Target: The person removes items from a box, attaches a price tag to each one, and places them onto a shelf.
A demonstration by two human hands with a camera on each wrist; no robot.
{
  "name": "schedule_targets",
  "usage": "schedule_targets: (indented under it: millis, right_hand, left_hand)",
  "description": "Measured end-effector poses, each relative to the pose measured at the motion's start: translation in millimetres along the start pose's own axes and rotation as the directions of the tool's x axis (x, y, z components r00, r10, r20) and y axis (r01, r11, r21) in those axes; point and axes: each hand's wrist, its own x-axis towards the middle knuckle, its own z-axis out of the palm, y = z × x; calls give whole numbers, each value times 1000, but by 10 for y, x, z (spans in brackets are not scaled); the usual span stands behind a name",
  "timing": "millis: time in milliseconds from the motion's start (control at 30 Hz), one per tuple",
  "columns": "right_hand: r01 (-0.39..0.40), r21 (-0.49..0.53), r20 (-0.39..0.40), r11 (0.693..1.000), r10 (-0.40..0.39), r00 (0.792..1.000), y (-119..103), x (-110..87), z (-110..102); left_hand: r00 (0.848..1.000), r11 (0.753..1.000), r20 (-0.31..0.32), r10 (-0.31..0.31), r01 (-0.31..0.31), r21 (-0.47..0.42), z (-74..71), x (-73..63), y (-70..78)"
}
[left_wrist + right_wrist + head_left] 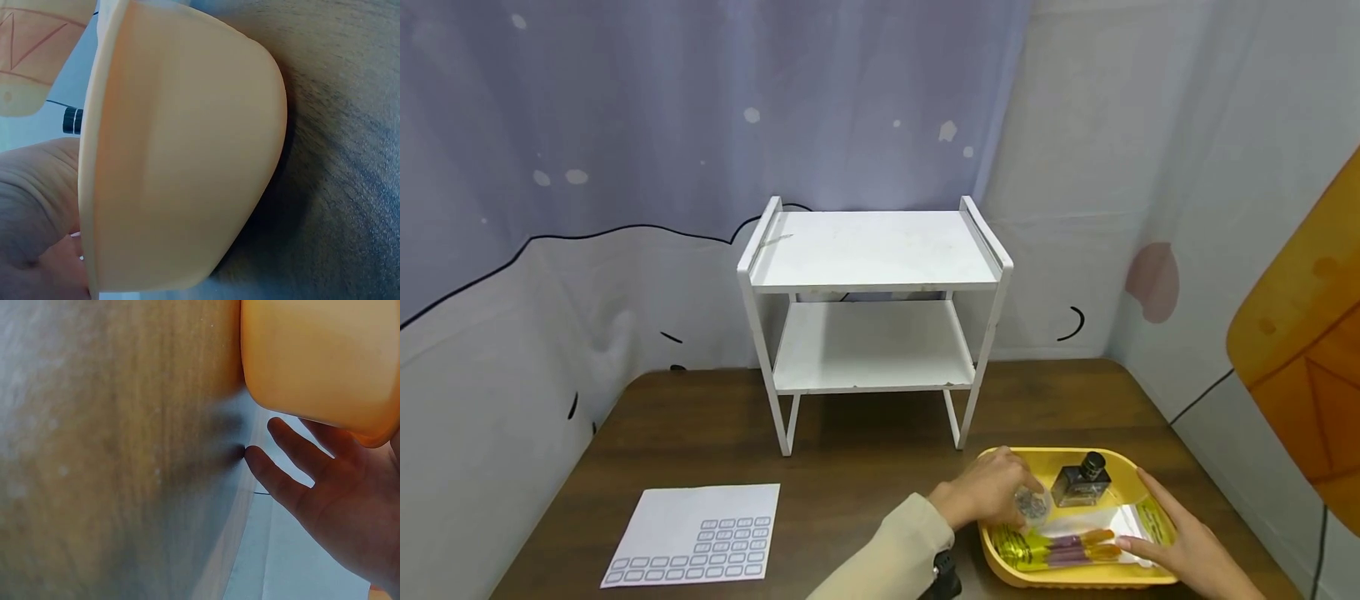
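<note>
In the head view, a yellow plastic basket (pixel 992 560) sits at the table's front right. My left hand (pixel 992 487) reaches over its left rim, fingers bent down at a small clear round container (pixel 1033 504) and gripping it; the fingertips are partly hidden. Beside that container stands a dark glass perfume bottle (pixel 1079 482) with a black cap. A yellow-green and white packet (pixel 1067 546) with purple and orange print lies along the front. My right hand (pixel 1187 542) rests at the basket's right side, thumb over the rim, its other fingers straight and spread outside (pixel 337 481).
A white two-tier shelf (pixel 880 250) stands at the back middle of the brown wooden table (pixel 865 533). A white sheet (pixel 696 533) with rows of printed boxes lies at the front left. Printed curtains (pixel 700 100) hang behind and around the table.
</note>
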Motion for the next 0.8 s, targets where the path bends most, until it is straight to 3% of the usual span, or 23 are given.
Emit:
schedule_targets:
  millis: [300,467,633,800]
  right_hand:
    - [-23,-5,40,1000,23,999,-17,22,-30]
    - [-29,-4,50,1000,29,998,-19,34,-36]
    - [-35,-14,40,999,36,999,-13,52,-25]
    - [-4,-21,3,1000,4,1000,4,46,0]
  left_hand:
    - [1000,1000,9,-14,14,-9,5,6,-5]
    - [1000,1000,-26,7,-7,-12,-30,7,-20]
    - [999,999,-52,11,-13,-43,-171,-15,4]
    - [999,996,-53,6,-10,-85,-405,-98,52]
